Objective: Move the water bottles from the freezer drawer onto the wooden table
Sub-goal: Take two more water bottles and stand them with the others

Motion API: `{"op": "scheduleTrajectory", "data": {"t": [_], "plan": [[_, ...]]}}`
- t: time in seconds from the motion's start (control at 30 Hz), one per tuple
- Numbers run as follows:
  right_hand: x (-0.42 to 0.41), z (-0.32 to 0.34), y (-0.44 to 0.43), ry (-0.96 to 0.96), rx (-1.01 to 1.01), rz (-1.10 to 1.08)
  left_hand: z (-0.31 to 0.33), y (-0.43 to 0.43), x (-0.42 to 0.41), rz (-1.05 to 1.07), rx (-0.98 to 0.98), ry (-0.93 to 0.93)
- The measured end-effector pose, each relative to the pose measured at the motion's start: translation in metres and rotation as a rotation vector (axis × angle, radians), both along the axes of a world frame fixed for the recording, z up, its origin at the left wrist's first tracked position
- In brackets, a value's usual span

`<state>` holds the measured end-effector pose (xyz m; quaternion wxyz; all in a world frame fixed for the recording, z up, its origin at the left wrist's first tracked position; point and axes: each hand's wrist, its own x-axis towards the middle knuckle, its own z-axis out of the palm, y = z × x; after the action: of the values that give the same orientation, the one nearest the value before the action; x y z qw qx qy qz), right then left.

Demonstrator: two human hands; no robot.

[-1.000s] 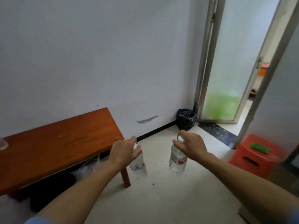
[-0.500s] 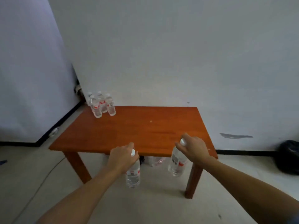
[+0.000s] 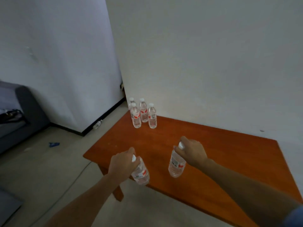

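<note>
A person's two bare arms reach out over a reddish wooden surface (image 3: 213,154) set against a white wall (image 3: 205,63). The left hand (image 3: 122,163) has its grip closed round the neck of a water bottle (image 3: 141,174), fingers curled just under the white cap. That bottle hangs tilted at the surface's near edge, above the front leg. The right hand (image 3: 192,153) likewise has its grip closed on the top of a second bottle (image 3: 177,165), thumb and fingers wrapped about the cap, and this one hangs over the surface, farther in from the edge. Whether either base touches the wood cannot be told. The two held bottles are side by side and apart. Four more bottles (image 3: 144,114), clear with red-and-white labels and white caps, stand upright in a tight cluster at the far left corner of the surface, close to the wall. On the pale floor (image 3: 41,169) to the left lie a blue scrap (image 3: 54,144) and a thin cable (image 3: 77,176), and a grey sofa (image 3: 27,108) sits at the left edge. A blue sleeve (image 3: 294,217) shows at the right forearm.
</note>
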<state>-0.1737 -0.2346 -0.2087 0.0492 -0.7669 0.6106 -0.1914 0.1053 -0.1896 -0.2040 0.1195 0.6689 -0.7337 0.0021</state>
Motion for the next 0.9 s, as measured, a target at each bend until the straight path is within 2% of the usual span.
{"op": "scheduleTrajectory", "data": {"t": [0.23, 0.57, 0.9], "plan": [[0.06, -0.014, -0.11, 0.014, -0.021, 0.034, -0.011, -0.1, 0.055, 0.038, 0.029, 0.048], [0.161, -0.041, -0.254, -0.004, 0.017, -0.122, -0.024, -0.276, 0.151, -0.182, 0.09, 0.058], [0.206, -0.052, -0.371, 0.003, 0.074, -0.15, -0.042, -0.42, 0.175, -0.233, 0.089, 0.079]]}}
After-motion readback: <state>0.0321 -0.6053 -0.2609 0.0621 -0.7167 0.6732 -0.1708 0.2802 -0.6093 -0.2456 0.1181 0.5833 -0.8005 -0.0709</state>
